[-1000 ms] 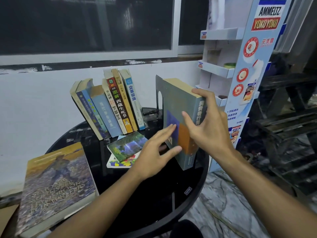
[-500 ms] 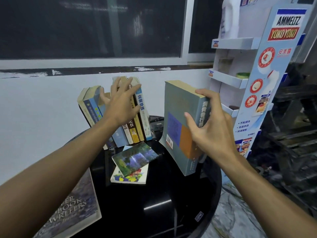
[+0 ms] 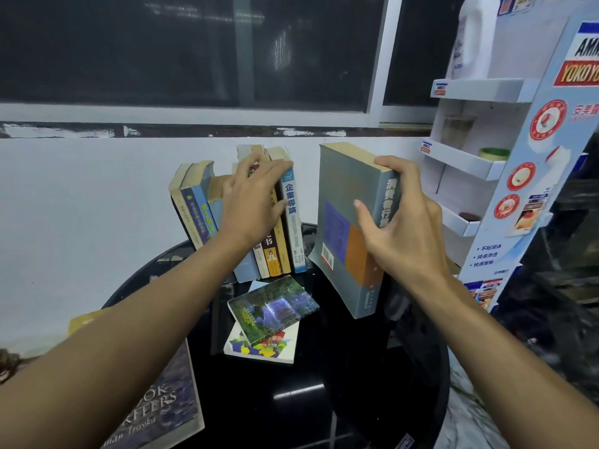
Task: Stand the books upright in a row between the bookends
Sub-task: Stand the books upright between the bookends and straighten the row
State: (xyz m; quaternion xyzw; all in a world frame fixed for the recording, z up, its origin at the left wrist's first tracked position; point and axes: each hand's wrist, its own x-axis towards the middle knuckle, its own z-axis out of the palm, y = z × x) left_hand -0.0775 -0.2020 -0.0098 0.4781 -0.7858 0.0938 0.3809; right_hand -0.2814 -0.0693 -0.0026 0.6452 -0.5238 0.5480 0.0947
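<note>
While right hand grips thick grey orange-patched book, flat left hand presses leaning paperback row; white spine reads 企業導論.

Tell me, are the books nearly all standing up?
Partly. A row of books stands leaning by the wall, the left hand resting on it. The right hand grips a thick grey book upright. Two small books and a large paperback lie flat.

Up right, display stand shows "YOKO YO", "AMM" above (both cut off). Blue-spined book: "企業導論". Grey book spine: "消費者行". Big book btm left: "RITERS", "Troyka".
</note>
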